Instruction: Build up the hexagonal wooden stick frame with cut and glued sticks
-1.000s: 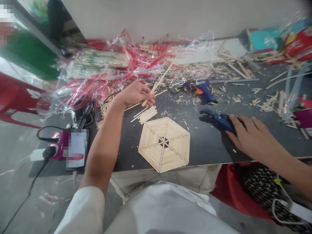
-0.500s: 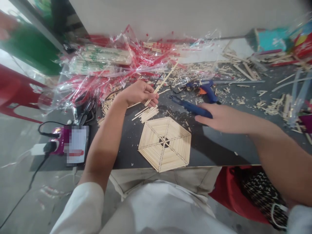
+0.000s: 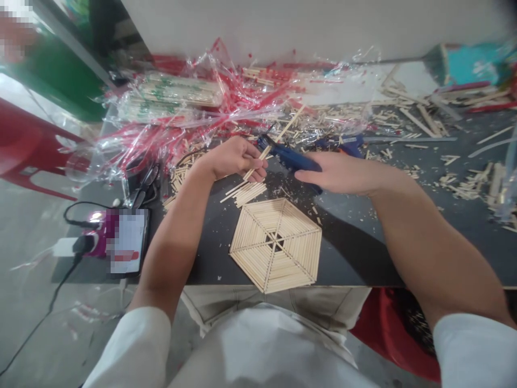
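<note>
My left hand [image 3: 240, 158] pinches thin wooden sticks [image 3: 291, 123] that slant up and to the right from its fingers. In my right hand [image 3: 339, 171] is a pair of blue-handled pliers [image 3: 293, 158], its dark jaws at the sticks just beyond my left fingertips. Whether the jaws touch the sticks I cannot tell. Under my left hand lies a small pile of cut sticks [image 3: 251, 193]. Closer to me, a hexagonal panel of wooden sticks [image 3: 299, 258] rests flat near the table edge, with a small hole at its centre.
A blue glue gun [image 3: 353, 146] lies partly hidden behind my right hand. Plastic-wrapped stick bundles [image 3: 173, 91] fill the back left. Stick scraps [image 3: 464, 183] litter the right side. At left are a phone [image 3: 128, 242] and a purple power adapter [image 3: 97, 234] with cables.
My right hand has moved left with the pliers, bringing their jaws to the sticks. My left hand keeps its hold, almost in the same place.
</note>
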Tool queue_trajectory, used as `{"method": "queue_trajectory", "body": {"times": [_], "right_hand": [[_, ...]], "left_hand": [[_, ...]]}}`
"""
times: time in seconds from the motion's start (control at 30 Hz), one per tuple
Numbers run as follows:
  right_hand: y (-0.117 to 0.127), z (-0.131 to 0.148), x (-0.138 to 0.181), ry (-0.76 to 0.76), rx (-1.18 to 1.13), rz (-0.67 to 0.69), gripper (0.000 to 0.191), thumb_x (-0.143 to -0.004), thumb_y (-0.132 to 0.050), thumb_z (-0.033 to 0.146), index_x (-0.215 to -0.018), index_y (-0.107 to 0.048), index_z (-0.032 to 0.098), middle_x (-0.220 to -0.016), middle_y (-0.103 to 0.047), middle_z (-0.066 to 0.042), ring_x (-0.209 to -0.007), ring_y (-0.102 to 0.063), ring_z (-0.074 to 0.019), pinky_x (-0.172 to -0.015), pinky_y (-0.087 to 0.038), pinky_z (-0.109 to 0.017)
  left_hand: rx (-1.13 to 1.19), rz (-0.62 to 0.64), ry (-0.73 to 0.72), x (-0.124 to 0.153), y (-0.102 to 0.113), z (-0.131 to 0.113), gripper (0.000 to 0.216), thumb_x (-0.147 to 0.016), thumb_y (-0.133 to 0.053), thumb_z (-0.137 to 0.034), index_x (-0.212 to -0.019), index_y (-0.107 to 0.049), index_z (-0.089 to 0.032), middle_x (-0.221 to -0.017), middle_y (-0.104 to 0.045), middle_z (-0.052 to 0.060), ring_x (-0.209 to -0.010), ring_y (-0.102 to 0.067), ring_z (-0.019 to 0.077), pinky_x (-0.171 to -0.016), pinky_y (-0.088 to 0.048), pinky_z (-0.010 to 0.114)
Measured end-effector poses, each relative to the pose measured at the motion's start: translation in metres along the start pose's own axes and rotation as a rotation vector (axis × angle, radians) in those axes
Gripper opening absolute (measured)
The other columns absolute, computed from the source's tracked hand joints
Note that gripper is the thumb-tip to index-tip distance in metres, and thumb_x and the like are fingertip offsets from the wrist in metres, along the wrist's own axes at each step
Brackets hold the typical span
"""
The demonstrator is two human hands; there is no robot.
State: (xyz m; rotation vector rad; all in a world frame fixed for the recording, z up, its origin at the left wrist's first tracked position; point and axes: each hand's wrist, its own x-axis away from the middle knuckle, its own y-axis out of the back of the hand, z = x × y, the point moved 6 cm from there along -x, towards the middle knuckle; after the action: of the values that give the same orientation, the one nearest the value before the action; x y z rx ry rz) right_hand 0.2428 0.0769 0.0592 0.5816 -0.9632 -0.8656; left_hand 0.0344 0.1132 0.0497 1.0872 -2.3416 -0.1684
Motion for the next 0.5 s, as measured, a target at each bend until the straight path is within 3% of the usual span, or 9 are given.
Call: {"method": "queue_trajectory", "body": {"times": [0.2,0.33,0.5], "right_hand": [[-0.003,0.003,-0.001,0.015,-0.045,-0.023,0.033,-0.098,-0.057,0.054,-0.106,-0.065,0.023,-0.098,-0.073,-0.009,-0.082,-0.066,-0.0256,-0.073,-0.046,-0.040],[-0.008,0.004,-0.001,0.032,-0.079,-0.020,0.041,-0.101,-0.051,0.061,-0.088,-0.056,0.023,-0.082,-0.066,-0.006,-0.072,-0.059,-0.0212,-0.067,-0.041,-0.038],[-0.011,0.007,-0.001,0.066,-0.108,-0.017,0.045,-0.101,-0.051,0.063,-0.083,-0.054,0.023,-0.080,-0.063,-0.005,-0.072,-0.056,-0.0200,-0.069,-0.038,-0.036]], "left_hand": [[-0.020,-0.015,0.047,0.000,-0.001,-0.002,0.011,-0.095,-0.065,-0.018,-0.094,-0.074,-0.010,-0.098,-0.084,0.013,-0.087,-0.082,0.0188,-0.087,-0.067,0.034],[0.010,-0.028,0.067,-0.003,0.001,0.003,0.011,-0.095,-0.066,-0.017,-0.090,-0.074,-0.012,-0.094,-0.084,0.011,-0.082,-0.081,0.0181,-0.085,-0.068,0.034],[0.026,-0.028,0.060,-0.005,0.001,0.006,0.011,-0.094,-0.068,-0.018,-0.088,-0.075,-0.014,-0.089,-0.083,0.009,-0.084,-0.081,0.0193,-0.085,-0.068,0.035]]}}
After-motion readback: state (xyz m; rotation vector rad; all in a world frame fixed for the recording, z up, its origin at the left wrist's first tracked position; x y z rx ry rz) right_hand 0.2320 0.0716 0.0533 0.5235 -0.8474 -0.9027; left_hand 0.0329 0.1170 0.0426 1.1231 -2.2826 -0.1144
